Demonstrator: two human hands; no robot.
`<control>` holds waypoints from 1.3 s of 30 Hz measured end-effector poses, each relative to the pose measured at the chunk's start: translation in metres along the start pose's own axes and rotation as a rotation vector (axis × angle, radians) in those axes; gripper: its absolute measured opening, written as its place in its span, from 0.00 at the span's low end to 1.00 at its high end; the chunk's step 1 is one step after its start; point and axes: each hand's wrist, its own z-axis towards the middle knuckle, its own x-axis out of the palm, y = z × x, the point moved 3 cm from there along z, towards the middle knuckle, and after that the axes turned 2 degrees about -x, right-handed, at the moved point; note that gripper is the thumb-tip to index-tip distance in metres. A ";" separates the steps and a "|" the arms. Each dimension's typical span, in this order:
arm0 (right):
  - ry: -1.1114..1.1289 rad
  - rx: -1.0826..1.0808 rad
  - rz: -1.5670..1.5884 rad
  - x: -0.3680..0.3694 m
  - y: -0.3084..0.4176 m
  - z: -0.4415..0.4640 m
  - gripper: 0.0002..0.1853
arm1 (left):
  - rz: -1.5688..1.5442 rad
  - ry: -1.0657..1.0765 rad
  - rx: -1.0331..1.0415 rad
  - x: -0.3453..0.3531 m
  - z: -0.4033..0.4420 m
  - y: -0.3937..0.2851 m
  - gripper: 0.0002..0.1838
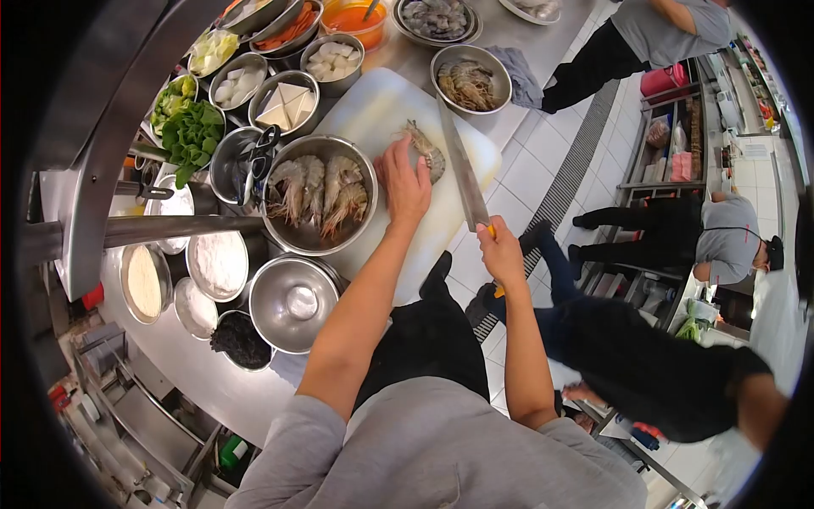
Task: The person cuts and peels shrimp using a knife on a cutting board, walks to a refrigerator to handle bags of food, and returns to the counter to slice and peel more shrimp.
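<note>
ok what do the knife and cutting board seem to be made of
Knife: probably steel, blade smooth with a grey metallic sheen; yellow handle, mostly hidden, may be plastic, given its flat, bright colour. Cutting board: likely plastic, whitish and matte, no wood grain showing.

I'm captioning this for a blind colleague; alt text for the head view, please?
A person's left hand is at a shrimp on a white cutting board, the right hand holding a large knife. A metal bowl of shrimp sits nearby.

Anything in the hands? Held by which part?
Right hand: knife, gripped by its yellow handle. Left hand: at a shrimp on the cutting board; can't tell whether it grips it or only steadies it.
</note>
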 end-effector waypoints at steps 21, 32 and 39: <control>0.415 0.267 0.514 -0.014 -0.060 0.029 0.26 | 0.411 0.104 0.009 0.055 0.066 -0.002 0.36; 0.421 0.008 0.192 -0.017 -0.051 0.026 0.29 | 0.581 0.103 0.001 0.049 0.059 -0.018 0.43; 0.329 0.049 0.207 0.006 -0.054 -0.025 0.28 | 0.594 0.080 0.029 0.052 0.057 -0.016 0.44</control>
